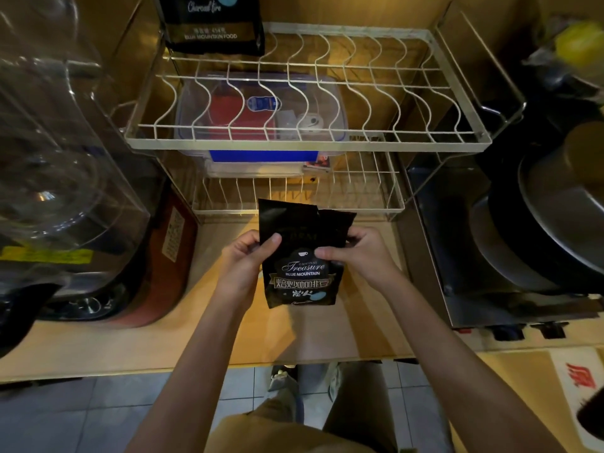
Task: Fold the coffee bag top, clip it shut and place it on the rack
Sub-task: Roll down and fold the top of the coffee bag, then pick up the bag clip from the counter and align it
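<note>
Gripping the black coffee bag (302,273) by its sides, the left hand (243,266) and right hand (356,256) hold it upright over the bench (130,338), top unfolded and crumpled, before the wire rack (307,145); a clear tub (196,125) beneath holds red and blue packets.

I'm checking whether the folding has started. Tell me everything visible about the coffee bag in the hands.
The coffee bag is a matte black pouch printed "Treasure Blue Mountain" with Chinese text and a blue dot. It is held upright above the wooden counter, before the rack. Its top looks open, uneven and unfolded, with no clip. The left hand and right hand pinch its sides.
</note>
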### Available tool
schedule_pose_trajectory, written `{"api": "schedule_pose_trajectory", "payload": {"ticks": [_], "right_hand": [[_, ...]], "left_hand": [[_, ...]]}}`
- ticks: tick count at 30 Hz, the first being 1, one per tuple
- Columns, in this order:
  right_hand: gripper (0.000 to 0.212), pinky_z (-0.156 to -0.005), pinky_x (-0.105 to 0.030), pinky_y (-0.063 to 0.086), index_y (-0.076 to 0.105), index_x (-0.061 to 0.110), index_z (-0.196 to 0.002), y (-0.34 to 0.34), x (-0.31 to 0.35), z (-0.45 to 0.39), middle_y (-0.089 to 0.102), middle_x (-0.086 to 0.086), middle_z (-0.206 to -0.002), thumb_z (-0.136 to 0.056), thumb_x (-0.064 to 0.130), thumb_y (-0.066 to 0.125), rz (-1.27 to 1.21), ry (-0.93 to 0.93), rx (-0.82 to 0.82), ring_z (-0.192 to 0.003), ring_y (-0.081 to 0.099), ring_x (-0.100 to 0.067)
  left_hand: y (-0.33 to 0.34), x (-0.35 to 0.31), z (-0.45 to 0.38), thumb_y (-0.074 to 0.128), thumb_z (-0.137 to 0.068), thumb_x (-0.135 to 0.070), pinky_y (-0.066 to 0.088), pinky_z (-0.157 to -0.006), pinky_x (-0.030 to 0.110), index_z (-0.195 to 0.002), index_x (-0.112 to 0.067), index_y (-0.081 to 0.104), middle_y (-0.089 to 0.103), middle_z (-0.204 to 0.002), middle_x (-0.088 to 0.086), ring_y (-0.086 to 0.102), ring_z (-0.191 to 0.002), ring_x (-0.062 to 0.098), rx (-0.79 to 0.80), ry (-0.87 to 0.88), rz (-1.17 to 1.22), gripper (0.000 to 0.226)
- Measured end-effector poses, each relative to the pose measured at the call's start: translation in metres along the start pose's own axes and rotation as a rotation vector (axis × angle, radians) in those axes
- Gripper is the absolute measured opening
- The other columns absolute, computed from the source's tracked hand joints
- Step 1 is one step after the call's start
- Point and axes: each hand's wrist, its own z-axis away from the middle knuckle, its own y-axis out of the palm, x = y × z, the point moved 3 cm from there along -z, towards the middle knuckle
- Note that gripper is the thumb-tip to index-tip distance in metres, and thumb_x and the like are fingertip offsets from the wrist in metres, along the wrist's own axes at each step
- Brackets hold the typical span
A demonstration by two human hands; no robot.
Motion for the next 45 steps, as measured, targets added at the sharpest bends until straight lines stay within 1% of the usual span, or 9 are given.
{"api": "schedule_pose_trajectory", "payload": {"ticks": [9, 16, 20, 25, 27, 33, 36, 40, 45], "right_hand": [[0.016, -0.065, -0.020, 0.050, 0.066, -0.008, -0.082, 0.008, 0.009, 0.020, 0.064, -0.010, -0.080, -0.081, 0.007, 0.061, -0.094, -0.174, 0.007, -0.078, 0.062, -0.017], [0.024, -0.050, -0.018, 0.044, 0.063, 0.006, -0.059, 0.015, 0.012, 0.025, 0.062, 0.006, -0.055, -0.082, 0.010, 0.062, -0.015, -0.172, -0.024, -0.057, 0.058, -0.010], [0.026, -0.052, -0.025, 0.046, 0.063, -0.009, -0.067, 0.014, 0.016, 0.022, 0.065, -0.026, -0.065, -0.082, 0.012, 0.062, 0.015, -0.221, -0.107, -0.062, 0.062, -0.023], [0.032, -0.052, -0.020, 0.049, 0.055, -0.022, -0.077, 0.007, 0.004, 0.013, 0.062, -0.038, -0.073, -0.083, 0.009, 0.061, -0.067, -0.206, -0.146, -0.065, 0.060, -0.024], [0.031, -0.057, -0.020, 0.052, 0.055, -0.024, -0.085, 0.004, -0.004, 0.014, 0.062, -0.041, -0.083, -0.083, 0.007, 0.059, -0.106, -0.168, -0.125, -0.072, 0.061, -0.027], [0.014, -0.061, -0.013, 0.053, 0.068, 0.014, -0.088, 0.004, -0.008, 0.015, 0.073, 0.009, -0.075, -0.079, 0.004, 0.063, -0.098, -0.081, -0.049, -0.073, 0.067, -0.001], [0.023, -0.065, -0.015, 0.054, 0.066, 0.020, -0.089, 0.006, -0.011, 0.015, 0.070, 0.008, -0.087, -0.074, 0.003, 0.068, -0.073, -0.045, -0.037, -0.076, 0.067, 0.001], [0.011, -0.062, -0.019, 0.055, 0.068, 0.008, -0.085, 0.000, -0.008, 0.012, 0.070, -0.002, -0.081, -0.075, 0.003, 0.067, -0.071, -0.012, -0.097, -0.067, 0.068, -0.004], [0.014, -0.060, -0.013, 0.053, 0.069, 0.013, -0.087, -0.002, -0.006, 0.015, 0.072, 0.008, -0.078, -0.077, 0.004, 0.065, -0.075, -0.004, -0.057, -0.071, 0.069, -0.001]], "left_hand": [[-0.002, 0.013, -0.001, 0.080, -0.056, -0.029, 0.057, -0.076, 0.029, -0.094, -0.011, 0.067, 0.074, -0.091, 0.005, 0.067, -0.091, 0.020, 0.109, -0.097, 0.368, 0.045], [-0.004, 0.022, -0.002, 0.079, -0.061, -0.031, 0.047, -0.096, 0.036, -0.108, -0.009, 0.060, 0.066, -0.112, 0.011, 0.055, -0.114, 0.028, 0.117, -0.153, 0.416, 0.056], [-0.002, 0.018, -0.006, 0.078, -0.061, -0.032, 0.039, -0.103, 0.041, -0.112, -0.005, 0.054, 0.052, -0.126, 0.021, 0.045, -0.124, 0.034, 0.099, -0.163, 0.420, 0.062], [0.001, 0.007, -0.003, 0.067, -0.071, -0.017, 0.055, -0.069, 0.030, -0.072, -0.013, 0.068, 0.074, -0.076, 0.004, 0.068, -0.077, 0.019, -0.025, -0.101, 0.225, 0.004], [0.000, 0.007, 0.001, 0.064, -0.072, -0.009, 0.054, -0.058, 0.024, -0.060, -0.017, 0.069, 0.073, -0.063, -0.002, 0.068, -0.065, 0.014, -0.092, -0.034, 0.146, 0.015], [-0.005, 0.012, 0.003, 0.076, -0.058, -0.001, 0.055, -0.065, 0.023, -0.090, -0.022, 0.048, 0.073, -0.080, -0.001, 0.068, -0.081, 0.010, -0.026, 0.088, 0.024, 0.047], [-0.001, 0.010, 0.002, 0.068, -0.072, -0.005, 0.054, -0.067, 0.022, -0.095, -0.019, 0.060, 0.068, -0.092, 0.001, 0.066, -0.084, 0.009, 0.025, 0.086, -0.201, 0.028], [-0.001, 0.003, -0.006, 0.068, -0.072, -0.005, 0.055, -0.062, 0.020, -0.080, -0.011, 0.069, 0.073, -0.069, -0.010, 0.066, -0.072, 0.009, -0.010, 0.119, -0.301, 0.009], [0.003, -0.001, -0.004, 0.065, -0.076, -0.006, 0.053, -0.063, 0.017, -0.084, -0.017, 0.067, 0.074, -0.071, -0.013, 0.067, -0.073, 0.007, 0.045, 0.052, -0.245, 0.014]]}}
